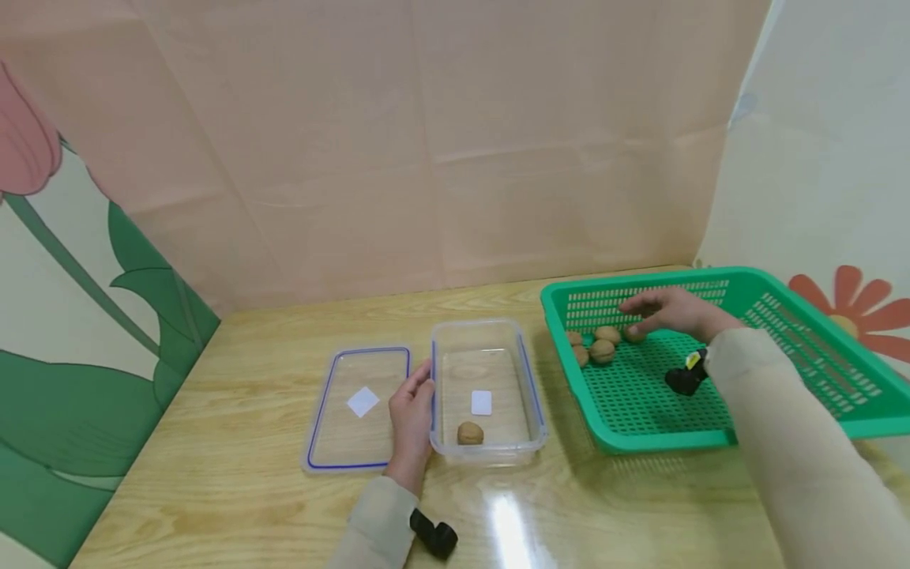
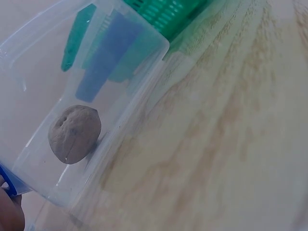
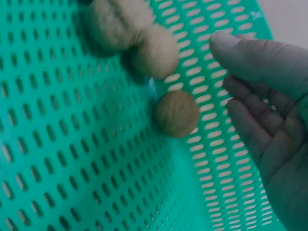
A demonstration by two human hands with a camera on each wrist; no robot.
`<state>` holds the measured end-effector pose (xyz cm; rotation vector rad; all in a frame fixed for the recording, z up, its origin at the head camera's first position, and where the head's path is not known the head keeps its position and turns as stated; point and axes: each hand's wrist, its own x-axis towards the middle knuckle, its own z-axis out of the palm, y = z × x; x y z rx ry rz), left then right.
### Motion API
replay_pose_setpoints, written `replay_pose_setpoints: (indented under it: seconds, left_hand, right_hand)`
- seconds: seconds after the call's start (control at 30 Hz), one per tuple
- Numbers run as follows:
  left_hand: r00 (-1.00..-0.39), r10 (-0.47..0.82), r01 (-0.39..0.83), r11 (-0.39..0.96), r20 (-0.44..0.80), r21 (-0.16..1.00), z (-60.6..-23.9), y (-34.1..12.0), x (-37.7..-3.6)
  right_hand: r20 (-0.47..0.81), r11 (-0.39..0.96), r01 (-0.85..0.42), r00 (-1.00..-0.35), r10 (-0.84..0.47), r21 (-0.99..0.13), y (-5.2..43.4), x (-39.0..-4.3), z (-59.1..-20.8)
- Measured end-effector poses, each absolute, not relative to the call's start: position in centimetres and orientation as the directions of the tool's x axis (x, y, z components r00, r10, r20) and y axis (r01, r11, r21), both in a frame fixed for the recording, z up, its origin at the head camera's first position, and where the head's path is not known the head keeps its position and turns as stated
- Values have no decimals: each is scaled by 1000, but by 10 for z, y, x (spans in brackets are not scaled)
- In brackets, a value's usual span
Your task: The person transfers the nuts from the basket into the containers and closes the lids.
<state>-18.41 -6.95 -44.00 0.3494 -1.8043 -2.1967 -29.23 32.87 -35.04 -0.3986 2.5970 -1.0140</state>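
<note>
My right hand (image 1: 668, 310) hovers inside the green basket (image 1: 604, 438), fingers loosely bent and holding nothing. Close by its thumb lie several walnuts (image 1: 603, 351), gathered at the basket's left side. The right wrist view shows a walnut (image 3: 177, 113) against the slotted wall, apart from the fingertips. My left hand (image 1: 411, 419) lies along the left wall of a clear plastic box (image 1: 490, 449), fingers extended against its outside. One walnut (image 1: 470, 433) sits in the box's near end, also seen through the wall as a walnut (image 2: 75, 134) in the left wrist view.
A clear lid (image 1: 341, 442) with a blue seal lies flat left of the box. White square labels mark the lid and the box (image 1: 481, 402). The wooden table (image 1: 235, 442) meets a pink-covered wall (image 1: 320, 158) at the back.
</note>
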Motion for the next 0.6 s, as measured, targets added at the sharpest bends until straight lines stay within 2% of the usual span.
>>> replay_pose_setpoints:
  seconds: [0.23,0.6]
  left_hand:
    - [-939,-342,39,-173,-23,984,-440,-70,-182]
    - [-939,-344,49,-176,-15,983,-441,-71,-183]
  right_hand:
    - [-254,723,-117,-888,-383,-681,333,-298,-361]
    - [-242,714,-128,-888,-392,-688,341,-306,-372]
